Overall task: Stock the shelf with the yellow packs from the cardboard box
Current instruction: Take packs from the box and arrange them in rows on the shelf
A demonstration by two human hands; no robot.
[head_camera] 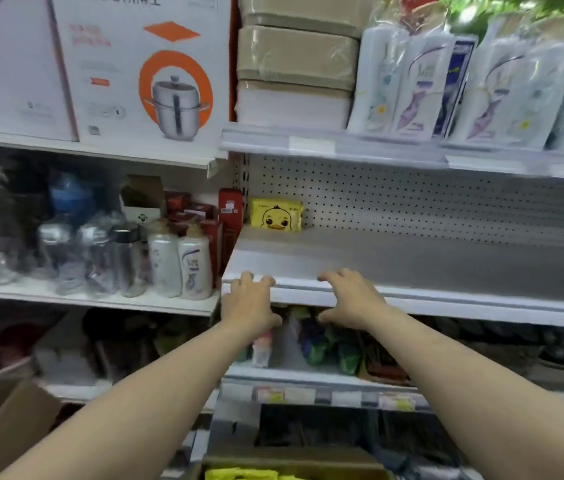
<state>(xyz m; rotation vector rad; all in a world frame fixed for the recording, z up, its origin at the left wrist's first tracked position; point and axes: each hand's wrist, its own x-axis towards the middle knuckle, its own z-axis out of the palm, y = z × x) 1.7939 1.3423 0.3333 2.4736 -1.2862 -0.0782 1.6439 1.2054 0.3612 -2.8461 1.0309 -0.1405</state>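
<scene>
Yellow pack (276, 215): judged light, soft, slippery-wrapped; best gripped across its flat faces.
Left hand (247, 301), right hand (349, 299): empty, fingers relaxed, laid on shelf (412, 261) near edge.

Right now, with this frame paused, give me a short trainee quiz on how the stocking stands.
1. How many yellow packs stand on the shelf behind the hands?
2. True or false: the left hand and the right hand each hold a pack.
3. Where is the cardboard box? A: on the top shelf. B: low in front of the person, at the bottom edge of the view. C: among the bottles on the left.
Key: 1: one, at the back left corner. 2: false, both hands are empty at the shelf's front edge. 3: B.
</scene>
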